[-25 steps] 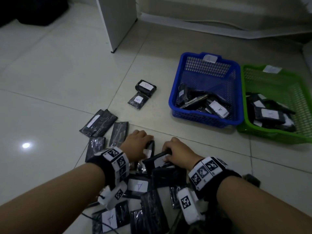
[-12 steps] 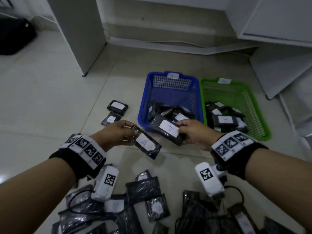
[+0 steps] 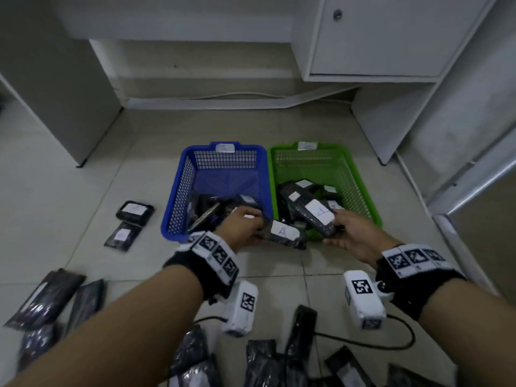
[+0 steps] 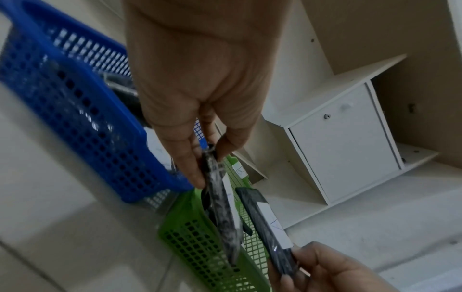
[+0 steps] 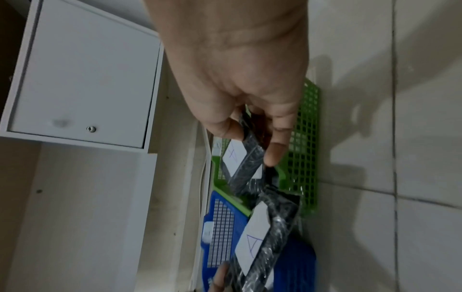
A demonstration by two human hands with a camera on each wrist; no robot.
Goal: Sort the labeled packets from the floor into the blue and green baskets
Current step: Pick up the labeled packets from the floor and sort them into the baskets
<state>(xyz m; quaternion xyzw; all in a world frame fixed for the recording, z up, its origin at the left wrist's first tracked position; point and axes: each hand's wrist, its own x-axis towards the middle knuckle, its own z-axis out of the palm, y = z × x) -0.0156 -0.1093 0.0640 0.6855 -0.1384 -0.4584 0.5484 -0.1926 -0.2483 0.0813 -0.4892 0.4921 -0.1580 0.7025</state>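
Observation:
My left hand [image 3: 251,224] pinches a black packet with a white label marked A [image 3: 282,233] over the near rim where the two baskets meet. In the left wrist view that hand [image 4: 211,167] holds the packet [image 4: 220,213] edge-on by its top. My right hand [image 3: 337,227] grips a second black packet, also marked A [image 3: 315,216], above the near end of the green basket [image 3: 360,174]. The right wrist view shows my right hand [image 5: 252,144] pinching its packet [image 5: 242,168]. The blue basket [image 3: 181,185] and the green one each hold several packets.
Two labeled packets [image 3: 135,213] [image 3: 122,236] lie on the tiles left of the blue basket. Several more packets [image 3: 265,356] are scattered on the floor beneath my forearms, with a black cable [image 3: 391,344] among them. A white cabinet [image 3: 377,37] stands behind the baskets.
Both hands took a packet each from the floor pile, lifted them and carried them forward to the near edges of the baskets. The head view tilted up toward the cabinet.

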